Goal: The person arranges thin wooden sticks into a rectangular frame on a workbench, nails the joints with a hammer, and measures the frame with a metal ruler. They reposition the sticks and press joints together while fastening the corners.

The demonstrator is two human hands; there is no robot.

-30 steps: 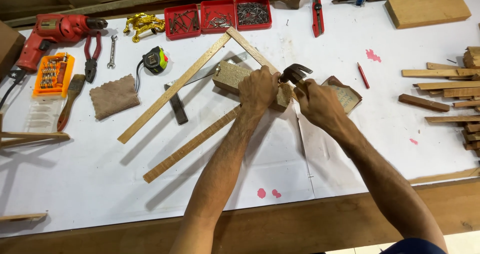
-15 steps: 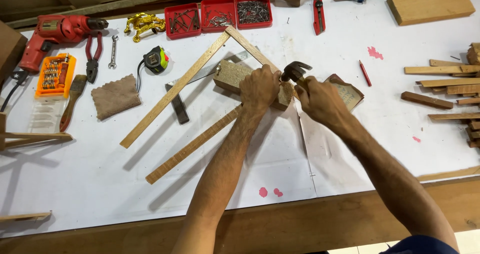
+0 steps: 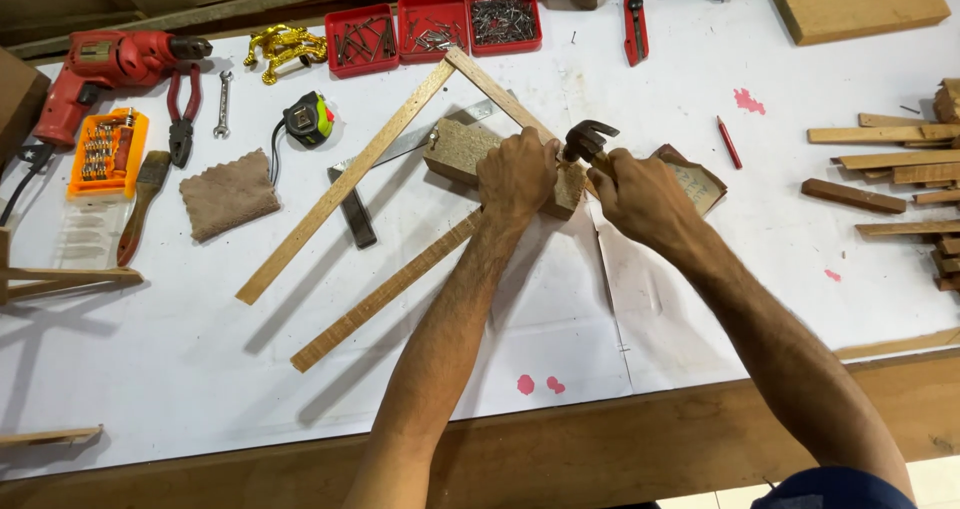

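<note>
**Hammer held at the corner of a wooden frame**

Where two wooden strips meet over a particle-board block [image 3: 462,149], the claw hammer [image 3: 586,139] sits with its dark head just right of the joint. The right hand [image 3: 645,194] has its fingers closed around the hammer's handle, close under the head. The left hand [image 3: 517,174] presses down on the joint, fingers curled over the strip and the block beneath; whether they pinch a nail cannot be told. One long strip [image 3: 340,187] runs up-right from the lower left to the frame's peak, and a second strip [image 3: 385,294] lies roughly parallel below it. At the far edge of the white worktop [image 3: 200,369], three red trays [image 3: 435,24] stand side by side: the left holds long nails, the middle screws, the right a heap of small nails. A tape measure [image 3: 308,119] and a red drill [image 3: 105,64] lie to the left.
</note>
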